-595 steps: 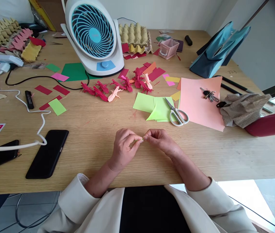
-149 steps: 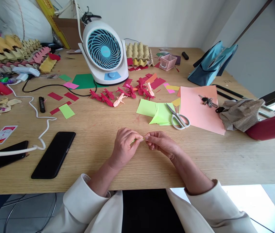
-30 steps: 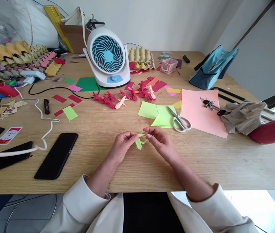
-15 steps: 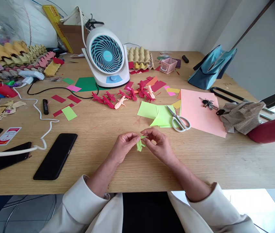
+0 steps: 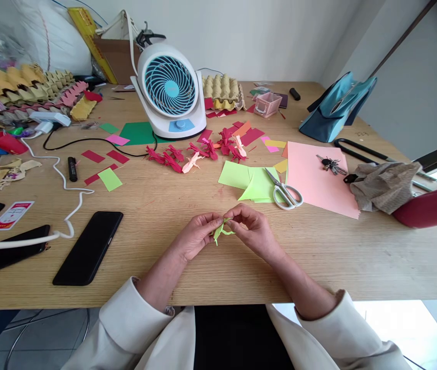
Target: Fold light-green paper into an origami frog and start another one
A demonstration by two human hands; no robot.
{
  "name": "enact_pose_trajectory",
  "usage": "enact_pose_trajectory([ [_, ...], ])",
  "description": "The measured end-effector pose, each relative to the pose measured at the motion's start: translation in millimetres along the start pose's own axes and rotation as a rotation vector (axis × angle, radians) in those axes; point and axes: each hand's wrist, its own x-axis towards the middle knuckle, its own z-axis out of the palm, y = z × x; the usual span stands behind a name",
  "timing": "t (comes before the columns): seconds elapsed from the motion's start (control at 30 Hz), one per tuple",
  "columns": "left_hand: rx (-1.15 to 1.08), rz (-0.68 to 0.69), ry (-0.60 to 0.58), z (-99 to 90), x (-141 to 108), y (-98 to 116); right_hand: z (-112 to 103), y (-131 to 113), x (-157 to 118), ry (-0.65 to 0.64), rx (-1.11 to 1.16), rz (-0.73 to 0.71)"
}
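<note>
Lime folded paper [image 5: 218,234], thin points, pinched in grip of left hand [image 5: 198,235] and right hand [image 5: 252,229].

**Off-white jacket [image 5: 156,343] with wide sleeves, worn over a plain black garment [image 5: 233,339]**

You wear the jacket open, its two smooth front edges framing the black cloth in between. Your loose off-white left sleeve [image 5: 124,321] and matching off-white right sleeve [image 5: 343,324] end in broad, round openings, with soft creases further up. Below them your slim forearms [image 5: 163,280] are uncovered, as are your bare left hand [image 5: 197,239] and bare right hand [image 5: 254,234].
</note>
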Motion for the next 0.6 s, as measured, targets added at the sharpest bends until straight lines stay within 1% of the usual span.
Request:
enact_pose_trajectory([
  [0.13,-0.037,-0.046,-0.030,0.9,-0.6,0.4,-0.3,-2.5,-1.1,0.002,-0.063,-0.019],
  [0.4,-0.097,-0.092,-0.080,3.8,-1.9,2.4,-0.3,-2.5,-1.3,-0.015,-0.052,0.002],
  [0.6,-0.103,-0.100,-0.062,4.8,-1.9,3.4,-1.3,-2.7,-2.2,-0.026,-0.078,-0.004],
])
